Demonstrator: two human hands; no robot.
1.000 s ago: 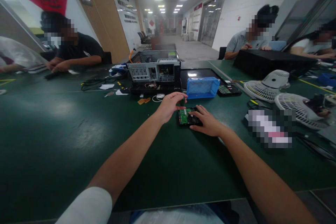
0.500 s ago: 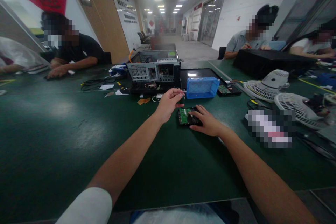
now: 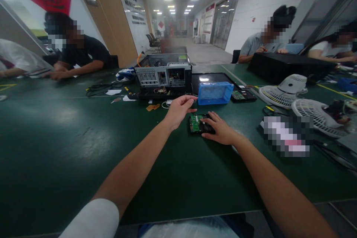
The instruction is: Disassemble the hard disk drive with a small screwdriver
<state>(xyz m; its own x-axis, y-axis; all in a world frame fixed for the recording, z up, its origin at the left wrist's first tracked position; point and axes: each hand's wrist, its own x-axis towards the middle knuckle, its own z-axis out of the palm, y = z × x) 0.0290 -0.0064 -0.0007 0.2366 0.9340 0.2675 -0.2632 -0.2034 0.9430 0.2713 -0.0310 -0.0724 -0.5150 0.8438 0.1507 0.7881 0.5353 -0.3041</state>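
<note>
Left fingers [image 3: 187, 101] curled — grip unclear | right fingers [image 3: 214, 117] splayed on flat, oblong drive [image 3: 195, 125] (green-faced)

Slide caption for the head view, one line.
Right hand rests on a hard drive, left hand raised beside it, blue bin behind.

Hard drive [image 3: 195, 123] on table [image 3: 117, 156], before plastic bin [image 3: 213, 96], computer case [image 3: 152, 77] behind and left, fans [image 3: 275, 96] well right
</note>
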